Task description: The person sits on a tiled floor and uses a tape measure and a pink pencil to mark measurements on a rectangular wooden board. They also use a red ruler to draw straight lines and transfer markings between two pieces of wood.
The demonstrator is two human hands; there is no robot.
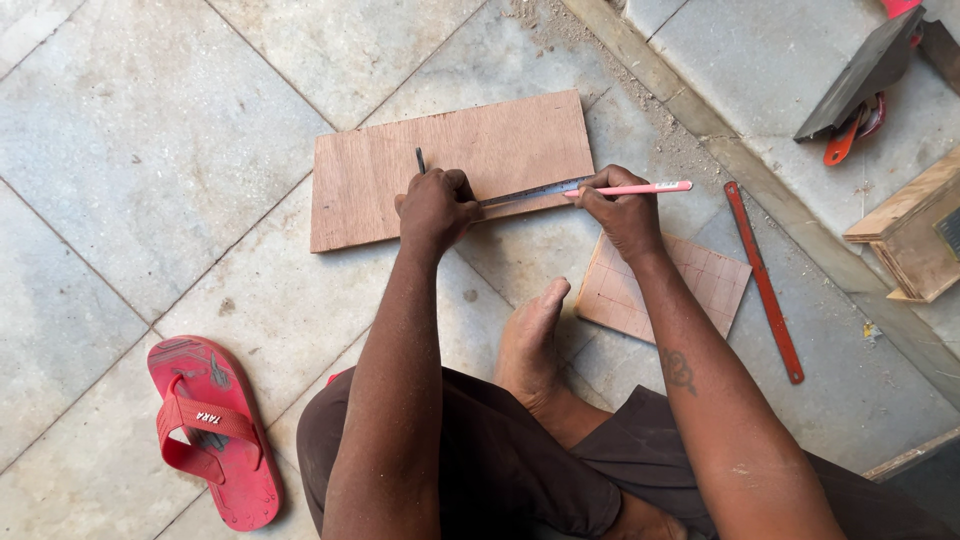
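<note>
Head view looks down on a tiled floor (pixel 150 150) where a person sits cross-legged, one bare foot (pixel 530 335) stretched toward a plywood board (pixel 450 160). That board, a long brown rectangle, lies flat on the tiles just ahead of the foot and serves as the landmark. Left of the board and nearer the person lies a red sandal (pixel 210 430). Right of the board and nearer the person sits a smaller square of wood (pixel 700 285) marked with a grid, partly under the right forearm. Further right of the board a long red strip (pixel 765 285) lies on the tiles beside a raised stone step (pixel 740 60), and on that step rest a wooden box (pixel 915 235) and some tools.

On the board's near edge the left hand (pixel 435 205) presses down with fingers curled together on a metal square ruler (pixel 530 190), whose blade runs right along the board. The right hand (pixel 620 205), at the board's right near corner, pinches a pink pencil (pixel 645 187) between thumb and fingers, its tip at the ruler's blade.
</note>
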